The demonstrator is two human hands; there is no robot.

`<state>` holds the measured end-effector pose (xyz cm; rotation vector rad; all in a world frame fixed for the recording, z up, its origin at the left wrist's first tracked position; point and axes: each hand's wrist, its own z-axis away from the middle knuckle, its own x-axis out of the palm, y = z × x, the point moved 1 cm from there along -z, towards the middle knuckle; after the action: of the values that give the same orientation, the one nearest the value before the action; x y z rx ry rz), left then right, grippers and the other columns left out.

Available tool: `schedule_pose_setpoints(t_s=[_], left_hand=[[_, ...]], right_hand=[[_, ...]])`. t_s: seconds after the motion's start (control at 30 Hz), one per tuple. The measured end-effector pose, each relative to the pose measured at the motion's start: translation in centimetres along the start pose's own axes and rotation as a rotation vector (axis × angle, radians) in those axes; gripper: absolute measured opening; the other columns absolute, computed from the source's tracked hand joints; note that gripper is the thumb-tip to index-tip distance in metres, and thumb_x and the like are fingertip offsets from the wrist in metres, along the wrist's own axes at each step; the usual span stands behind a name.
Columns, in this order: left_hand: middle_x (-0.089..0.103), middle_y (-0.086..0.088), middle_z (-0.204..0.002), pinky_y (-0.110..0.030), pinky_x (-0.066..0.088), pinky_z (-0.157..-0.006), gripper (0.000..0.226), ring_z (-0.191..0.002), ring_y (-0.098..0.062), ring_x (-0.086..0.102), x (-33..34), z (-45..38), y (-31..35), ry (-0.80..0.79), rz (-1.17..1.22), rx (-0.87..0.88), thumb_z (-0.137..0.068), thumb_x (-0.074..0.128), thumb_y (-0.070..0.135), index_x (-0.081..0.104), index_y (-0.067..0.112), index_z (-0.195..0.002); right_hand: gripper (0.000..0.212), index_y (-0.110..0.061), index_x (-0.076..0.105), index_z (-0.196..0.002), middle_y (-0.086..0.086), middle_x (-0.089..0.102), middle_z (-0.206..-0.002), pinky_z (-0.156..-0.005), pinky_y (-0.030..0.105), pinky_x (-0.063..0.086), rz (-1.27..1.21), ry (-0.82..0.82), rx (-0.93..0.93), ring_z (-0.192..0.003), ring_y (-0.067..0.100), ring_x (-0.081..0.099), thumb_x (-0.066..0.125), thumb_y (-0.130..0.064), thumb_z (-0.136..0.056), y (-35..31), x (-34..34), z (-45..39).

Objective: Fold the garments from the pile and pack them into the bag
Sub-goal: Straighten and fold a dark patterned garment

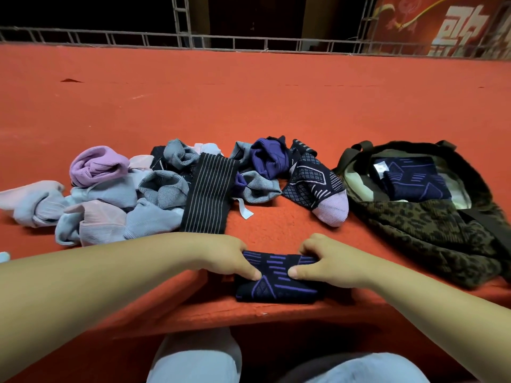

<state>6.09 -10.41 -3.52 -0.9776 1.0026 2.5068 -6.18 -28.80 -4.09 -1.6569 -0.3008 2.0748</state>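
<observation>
A folded dark navy sock with purple line pattern (279, 286) lies near the front edge of the red surface. My left hand (229, 257) grips its left end, thumb on top. My right hand (323, 261) grips its right end, thumb on top and fingers curled over the far edge. Behind them lies a pile of loose socks (154, 186) in pink, lilac, grey-blue, striped black and purple. To the right sits an open leopard-print bag (431, 230) with a folded navy patterned sock (412, 178) inside.
The red carpeted surface (249, 100) stretches far back to a metal truss railing (249, 41). A patterned navy sock with a lilac toe (320, 189) lies between pile and bag. My knees in light trousers (199, 357) show below the front edge.
</observation>
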Motion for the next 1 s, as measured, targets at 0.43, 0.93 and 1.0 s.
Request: schedule_pose_setpoints(t_s=[0.43, 0.93, 1.0], left_hand=[[0.070, -0.006, -0.109, -0.034, 0.054, -0.072, 0.027, -0.090, -0.024, 0.068, 2.3, -4.3, 9.5, 0.192, 0.849, 0.342, -0.096, 0.050, 0.037, 0.060, 0.018, -0.112], [0.061, 0.001, -0.120, -0.037, 0.037, -0.104, 0.068, -0.115, -0.017, 0.054, 2.6, -13.8, 25.7, 0.185, 0.277, 0.494, -0.082, 0.031, 0.077, 0.060, 0.022, -0.109], [0.054, 0.003, -0.134, -0.038, 0.032, -0.109, 0.076, -0.126, -0.018, 0.047, 4.0, -14.2, 25.9, 0.135, 0.057, 0.499, -0.081, 0.026, 0.079, 0.053, 0.025, -0.127]], right_hand=[[0.065, -0.017, 0.052, -0.116, 0.009, 0.065, -0.109, -0.072, 0.028, 0.054, -1.223, 0.249, -0.019, -0.091, 0.020, 0.066, 0.080, -0.019, -0.057, 5.6, -4.7, 4.9], [0.016, -0.007, 0.061, -0.084, 0.007, 0.064, -0.076, -0.046, 0.020, 0.053, -1.266, 0.939, 0.279, -0.059, 0.011, 0.065, 0.052, -0.012, -0.097, 18.1, -15.9, 8.4], [0.016, -0.006, 0.058, -0.082, 0.009, 0.061, -0.079, -0.046, 0.022, 0.054, -1.306, 0.951, 0.342, -0.067, 0.016, 0.062, 0.053, -0.011, -0.096, 19.3, -16.4, 8.1]])
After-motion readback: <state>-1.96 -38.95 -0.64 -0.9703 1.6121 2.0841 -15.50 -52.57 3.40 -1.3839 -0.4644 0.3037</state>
